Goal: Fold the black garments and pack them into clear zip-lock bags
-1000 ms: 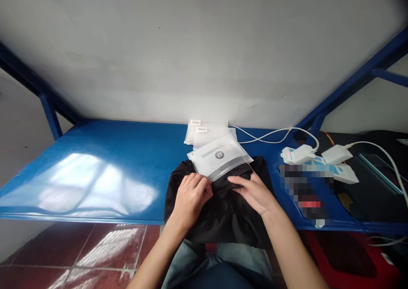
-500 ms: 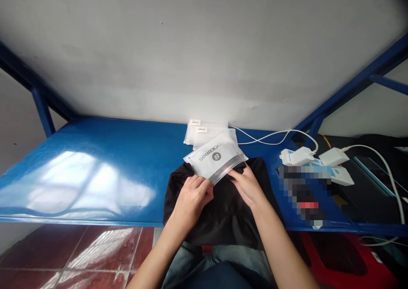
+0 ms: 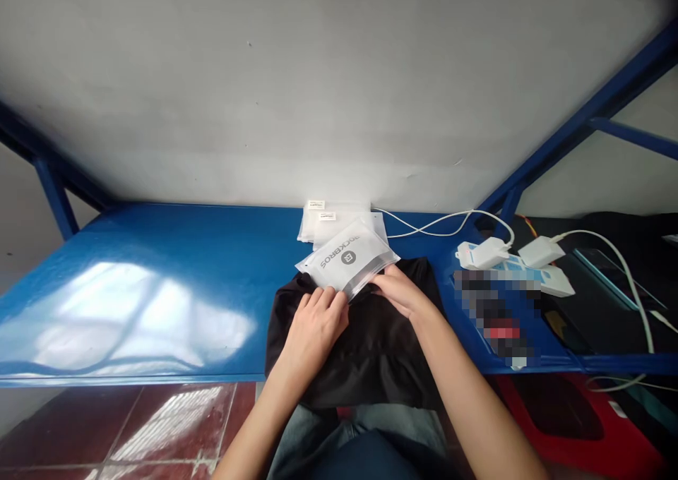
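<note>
Had the black garment draped over the near edge of the blue table, with the left hand and right hand both pinched shut on the printed zip pouch at the garment's far edge. Spotted more pouches just behind, chargers off right.

White pouch reads "ROCKBROS" with a round logo
</note>
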`<state>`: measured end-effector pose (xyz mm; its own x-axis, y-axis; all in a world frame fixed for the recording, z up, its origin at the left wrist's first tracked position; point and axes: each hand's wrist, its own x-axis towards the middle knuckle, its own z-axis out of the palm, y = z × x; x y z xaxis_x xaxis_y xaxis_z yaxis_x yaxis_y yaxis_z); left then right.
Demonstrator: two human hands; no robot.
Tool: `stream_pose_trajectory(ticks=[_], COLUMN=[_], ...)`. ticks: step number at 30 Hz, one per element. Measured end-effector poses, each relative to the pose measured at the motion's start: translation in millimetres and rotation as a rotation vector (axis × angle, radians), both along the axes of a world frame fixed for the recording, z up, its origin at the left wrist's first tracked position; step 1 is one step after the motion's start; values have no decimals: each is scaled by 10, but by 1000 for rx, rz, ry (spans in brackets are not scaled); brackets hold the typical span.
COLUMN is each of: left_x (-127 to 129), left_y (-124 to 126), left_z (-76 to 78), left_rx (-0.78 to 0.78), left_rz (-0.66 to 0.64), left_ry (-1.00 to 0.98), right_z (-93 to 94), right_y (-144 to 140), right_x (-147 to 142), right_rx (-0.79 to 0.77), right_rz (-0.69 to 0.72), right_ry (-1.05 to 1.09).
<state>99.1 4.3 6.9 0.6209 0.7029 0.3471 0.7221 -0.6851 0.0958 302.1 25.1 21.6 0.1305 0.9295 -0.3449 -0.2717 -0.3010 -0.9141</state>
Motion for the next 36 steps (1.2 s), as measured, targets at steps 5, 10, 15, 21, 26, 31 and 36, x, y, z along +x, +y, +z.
stream_pose_trajectory(ticks=[5, 10, 15, 21, 26, 31, 36], left_x=[14, 21, 15, -2, -128, -250, -231], left_y=[-4, -20, -38, -72, -50, 11, 26], left_z=[10, 34, 31, 18, 9, -22, -43], left_rx=[27, 47, 75, 109, -61, -206, -147], left_rz=[-23, -52, -53, 49, -101, -192, -209], left_ry=[-22, -34, -86, -273, -357, -337, -325], right_z=[-10, -19, 60, -39, -153, -101, -117], right_y=[128, 211, 308, -222, -973, -1006, -772], right_x=[-40, -205, -263, -349, -153, 104, -13], right_rx=[83, 151, 234, 265, 78, 141, 184], right_rz=[22, 32, 92, -41, -169, -328, -110], right_ry=[75, 56, -43, 190, -492, -314, -285])
